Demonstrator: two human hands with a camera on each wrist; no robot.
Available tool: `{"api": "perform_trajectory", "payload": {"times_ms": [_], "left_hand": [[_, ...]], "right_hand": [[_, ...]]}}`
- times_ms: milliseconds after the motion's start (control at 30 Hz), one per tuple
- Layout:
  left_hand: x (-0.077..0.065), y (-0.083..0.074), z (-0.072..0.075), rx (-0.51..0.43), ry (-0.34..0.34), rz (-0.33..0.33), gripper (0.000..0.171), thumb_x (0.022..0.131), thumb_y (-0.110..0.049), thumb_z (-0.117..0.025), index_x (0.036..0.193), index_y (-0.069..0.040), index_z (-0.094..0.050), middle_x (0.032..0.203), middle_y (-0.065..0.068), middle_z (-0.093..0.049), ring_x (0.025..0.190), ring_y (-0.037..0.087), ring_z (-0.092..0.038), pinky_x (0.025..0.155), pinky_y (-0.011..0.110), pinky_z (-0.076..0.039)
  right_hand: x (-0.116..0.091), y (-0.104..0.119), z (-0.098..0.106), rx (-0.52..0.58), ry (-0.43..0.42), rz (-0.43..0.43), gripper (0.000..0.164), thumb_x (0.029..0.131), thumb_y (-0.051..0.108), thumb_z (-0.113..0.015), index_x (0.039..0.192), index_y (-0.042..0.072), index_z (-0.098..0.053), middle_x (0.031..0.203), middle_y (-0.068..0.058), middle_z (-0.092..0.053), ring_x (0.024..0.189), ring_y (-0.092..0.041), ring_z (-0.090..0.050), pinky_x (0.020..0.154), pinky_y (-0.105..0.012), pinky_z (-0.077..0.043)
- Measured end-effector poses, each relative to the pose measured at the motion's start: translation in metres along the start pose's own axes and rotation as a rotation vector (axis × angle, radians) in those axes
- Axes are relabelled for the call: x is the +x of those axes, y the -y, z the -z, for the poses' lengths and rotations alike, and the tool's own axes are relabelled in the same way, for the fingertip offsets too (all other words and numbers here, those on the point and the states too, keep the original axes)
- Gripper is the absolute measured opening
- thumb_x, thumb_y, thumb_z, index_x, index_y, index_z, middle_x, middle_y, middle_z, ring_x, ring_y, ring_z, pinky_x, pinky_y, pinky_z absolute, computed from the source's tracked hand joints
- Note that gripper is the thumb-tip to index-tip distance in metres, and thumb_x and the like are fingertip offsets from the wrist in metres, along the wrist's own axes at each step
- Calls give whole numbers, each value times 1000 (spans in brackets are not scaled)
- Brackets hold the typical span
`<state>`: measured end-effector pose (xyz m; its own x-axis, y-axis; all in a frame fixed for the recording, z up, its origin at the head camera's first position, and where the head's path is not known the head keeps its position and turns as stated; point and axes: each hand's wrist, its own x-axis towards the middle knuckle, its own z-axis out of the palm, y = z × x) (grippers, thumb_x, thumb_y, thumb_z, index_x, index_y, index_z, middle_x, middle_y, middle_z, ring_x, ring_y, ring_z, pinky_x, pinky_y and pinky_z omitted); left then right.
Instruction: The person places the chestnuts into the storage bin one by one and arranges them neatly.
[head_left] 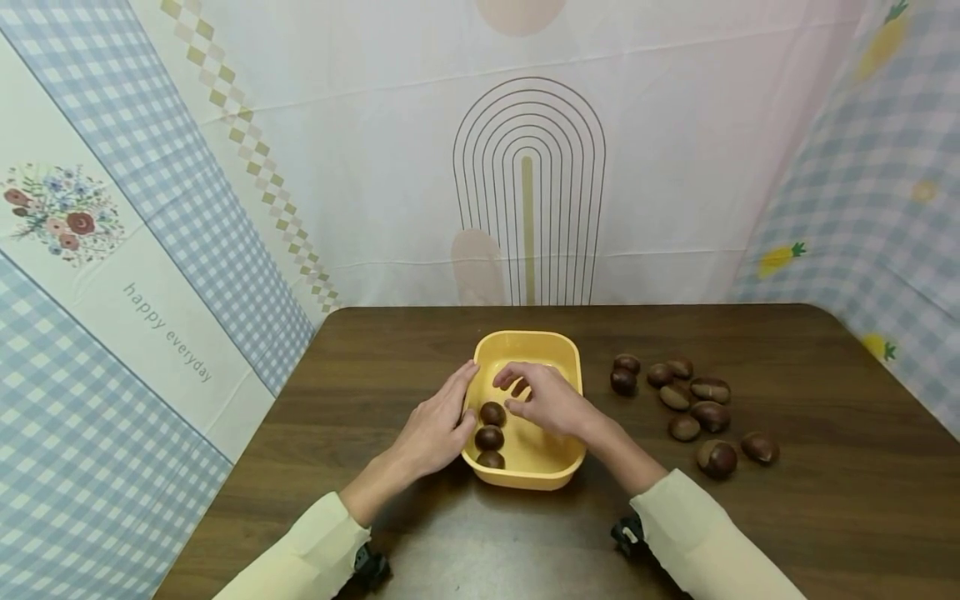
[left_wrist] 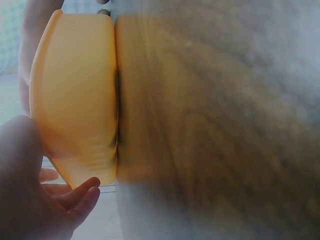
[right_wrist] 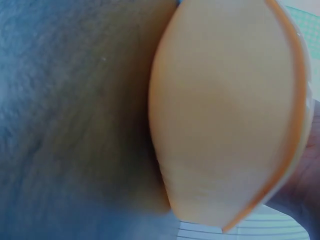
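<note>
Chestnuts (head_left: 489, 437), three of them, lie in a line inside the yellow container (head_left: 536, 454), from its near left corner up along its left wall, so the step in hand looks like setting a row. Your left hand (head_left: 435, 433) rests along the outside of the container's left wall, fingers fairly straight and thumb at the rim, bracing rather than clenching. Your right hand (head_left: 550, 400) hovers over the container's inside, fingers bent, with a gap between thumb and fingertips and no chestnut visible there; whether the thumb touches the row's farthest one, I cannot tell. More loose chestnuts (head_left: 710, 416) lie on the brown table (head_left: 465, 533) to the right of the container, with a pair (head_left: 623, 382) nearest to it.

To do this well, press the container's left wall only lightly, since a hard shove could slide it and set the row rolling. Lower each chestnut close to the container's floor before you let go, then nudge it with a fingertip until it meets its neighbour. Lift your right hand straight up afterwards, so it clears the container's right wall.
</note>
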<state>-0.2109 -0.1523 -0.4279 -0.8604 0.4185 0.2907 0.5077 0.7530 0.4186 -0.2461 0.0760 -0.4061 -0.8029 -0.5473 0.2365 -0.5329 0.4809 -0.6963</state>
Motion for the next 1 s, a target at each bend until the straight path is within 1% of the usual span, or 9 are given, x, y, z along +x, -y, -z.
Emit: {"api": "perform_trajectory", "payload": {"times_ms": [100, 167, 333, 467, 567, 667, 767, 933, 1000], "left_hand": [[0, -1, 0, 3, -4, -10, 66, 102, -14, -57, 164, -4, -35, 170, 12, -36, 147, 31, -48, 107, 56, -48], [0, -1, 0, 2, -4, -13, 66, 102, -14, -56, 164, -3, -35, 170, 12, -36, 147, 31, -48, 107, 56, -48], [-1, -1, 1, -4, -2, -12, 66, 102, -14, -55, 164, -4, -36, 170, 11, -36, 148, 29, -46, 108, 56, -48], [-1, -1, 2, 0, -5, -15, 65, 102, -13, -56, 164, -4, -36, 170, 11, -36, 148, 29, -46, 107, 57, -48], [-1, -1, 1, 4, -6, -15, 65, 102, -13, -56, 164, -4, -37, 170, 11, -36, 148, 29, -47, 106, 57, -49], [-1, -2, 2, 5, -3, -12, 65, 102, -13, -56, 164, -5, -36, 170, 11, -36, 147, 29, -47, 106, 57, -49], [-2, -2, 1, 5, -2, -11, 65, 103, -14, -56, 164, -5, -36, 170, 11, -36, 148, 29, -47, 107, 57, -49], [-2, -1, 1, 2, -4, -9, 65, 103, -14, -56, 164, -5, -36, 171, 12, -35, 148, 29, -46, 107, 58, -48], [-1, -1, 0, 0, -2, -6, 64, 103, -13, -56, 164, -5, -36, 171, 12, -35, 148, 29, -46, 107, 58, -48]], "right_hand": [[0, 0, 8, 25, -33, 5, 24, 93, -6, -73, 117, -3, -71, 116, -21, -73, 100, -31, -71, 90, -50, -58], [-1, -1, 15, 46, -57, -3, 23, 94, -6, -72, 117, -2, -71, 116, -21, -73, 101, -31, -70, 89, -50, -58], [-3, -4, 35, 63, -143, -31, 23, 96, -3, -72, 118, 0, -72, 115, -17, -74, 100, -29, -71, 84, -44, -59], [-8, -7, 52, 69, -196, -63, 23, 97, -1, -71, 120, 3, -73, 117, -19, -73, 101, -29, -70, 82, -41, -58], [-13, -11, 65, 70, -226, -81, 23, 98, -1, -70, 120, 4, -72, 118, -20, -72, 99, -28, -69, 78, -35, -56], [-20, -16, 78, 69, -248, -100, 22, 99, 2, -71, 121, 3, -72, 115, -18, -72, 95, -26, -65, 75, -30, -52], [-29, -24, 91, 54, -270, -132, 22, 100, 5, -71, 123, 4, -71, 113, -14, -72, 95, -24, -63, 77, -28, -51], [-48, -38, 111, 15, -304, -164, 24, 103, 10, -69, 126, 4, -69, 119, -14, -72, 104, -27, -66, 85, -29, -52], [-57, -43, 118, -1, -315, -175, 25, 104, 13, -68, 127, 5, -69, 121, -14, -71, 107, -27, -66, 87, -26, -51]]}}
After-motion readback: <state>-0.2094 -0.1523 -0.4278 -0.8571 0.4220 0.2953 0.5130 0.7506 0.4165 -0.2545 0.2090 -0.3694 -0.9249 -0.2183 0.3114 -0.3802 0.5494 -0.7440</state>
